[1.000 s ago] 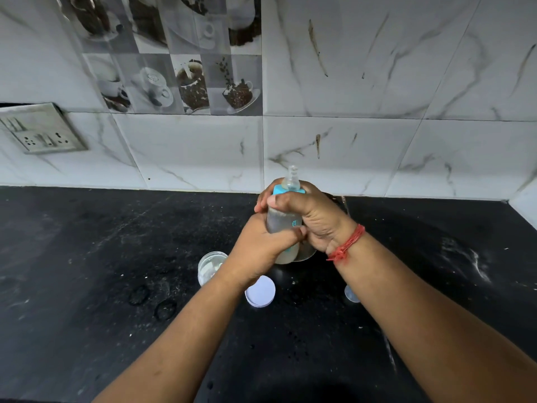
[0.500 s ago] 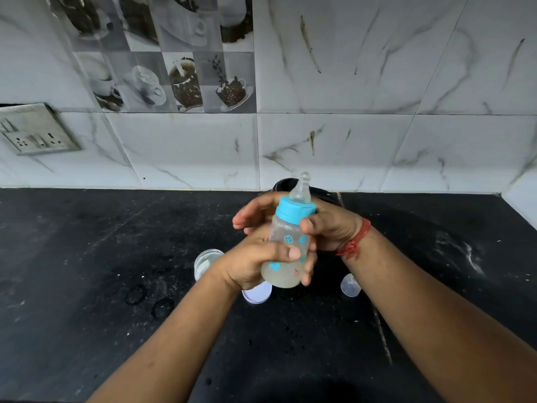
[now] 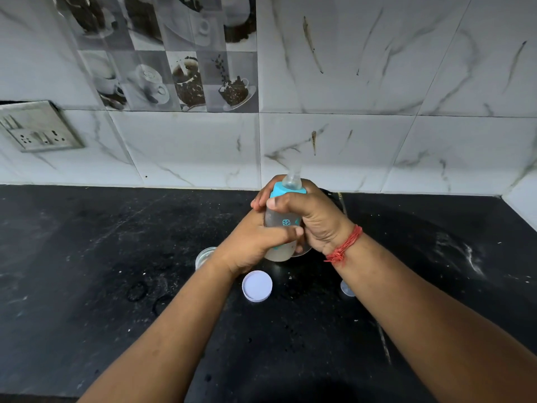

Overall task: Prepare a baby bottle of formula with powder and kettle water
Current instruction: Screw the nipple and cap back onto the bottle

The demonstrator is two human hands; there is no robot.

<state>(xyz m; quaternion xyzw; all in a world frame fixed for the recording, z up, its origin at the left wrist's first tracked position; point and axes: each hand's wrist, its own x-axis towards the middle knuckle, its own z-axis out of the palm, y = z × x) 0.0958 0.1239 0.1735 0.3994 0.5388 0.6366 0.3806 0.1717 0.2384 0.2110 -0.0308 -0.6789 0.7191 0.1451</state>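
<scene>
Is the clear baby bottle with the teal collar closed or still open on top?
Closed: the clear baby bottle has its teal collar and teat fitted on top.

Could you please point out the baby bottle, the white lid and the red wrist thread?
baby bottle (image 3: 283,223): head view, clear body by the leaf print.
white lid (image 3: 257,285): head view, centre of its face.
red wrist thread (image 3: 344,245): head view, middle strands.

Nipple (image 3: 293,176) motion-blurred, tip indistinct; bottle (image 3: 283,225) body mostly covered by both hands. Clear jar (image 3: 205,254) half hidden behind left wrist, small clear cap (image 3: 346,288) partly behind right forearm. Dark object behind right hand (image 3: 316,219) unidentifiable; both forearms cut off at bottom edge.
</scene>
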